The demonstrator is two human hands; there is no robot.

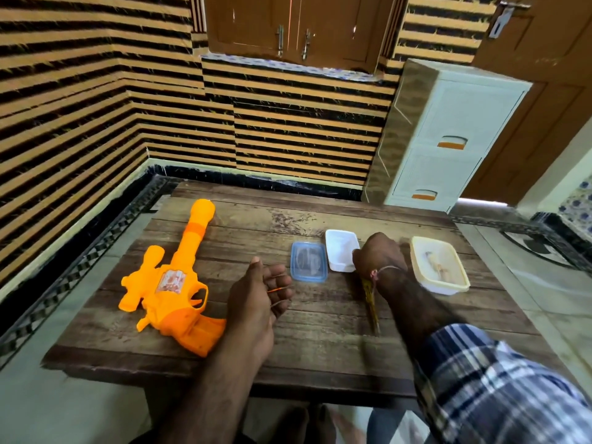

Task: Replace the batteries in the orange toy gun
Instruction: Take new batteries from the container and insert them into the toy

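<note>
The orange toy gun lies flat on the left side of the wooden table, barrel pointing away from me and grip nearest me. My left hand rests on its edge on the table just right of the gun's grip, fingers loosely curled around nothing I can make out. My right hand is a fist gripping the end of a yellow screwdriver, which is blurred and runs back toward me over the table. No batteries are plainly visible.
A clear lid with a blue rim lies between my hands. A small white tub sits next to my right hand. A cream-rimmed tub with small items inside stands at the right. A white drawer unit stands behind the table.
</note>
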